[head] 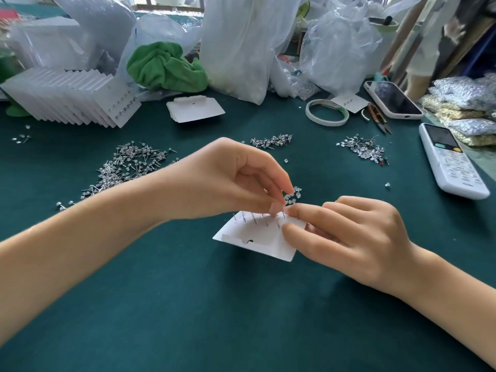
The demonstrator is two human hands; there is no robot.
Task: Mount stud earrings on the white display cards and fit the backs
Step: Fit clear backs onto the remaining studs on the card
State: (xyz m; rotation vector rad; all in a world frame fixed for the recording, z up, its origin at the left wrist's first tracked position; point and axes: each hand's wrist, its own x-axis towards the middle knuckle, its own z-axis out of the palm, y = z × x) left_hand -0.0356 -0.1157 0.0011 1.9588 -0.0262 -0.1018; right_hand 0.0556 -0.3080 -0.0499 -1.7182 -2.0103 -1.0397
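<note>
A white display card (257,241) lies back side up on the green table at centre, with several stud posts sticking up through its far edge. My left hand (228,178) hovers over that edge and pinches something small between thumb and forefinger at one post; the piece itself is hidden. My right hand (346,237) rests on the card's right side, with its fingers pressing the card down. A small heap of clear earring backs (294,196) lies just behind the fingertips. Loose stud earrings (128,165) are piled to the left.
Two more stud piles (271,140) (362,149) lie farther back. A fanned stack of filled cards (72,95) and a blank card stack (194,108) sit behind. A tape roll (327,112), snips (378,119), phone (393,99), remote (451,159), a green cloth (166,65) and plastic bags crowd the back and right.
</note>
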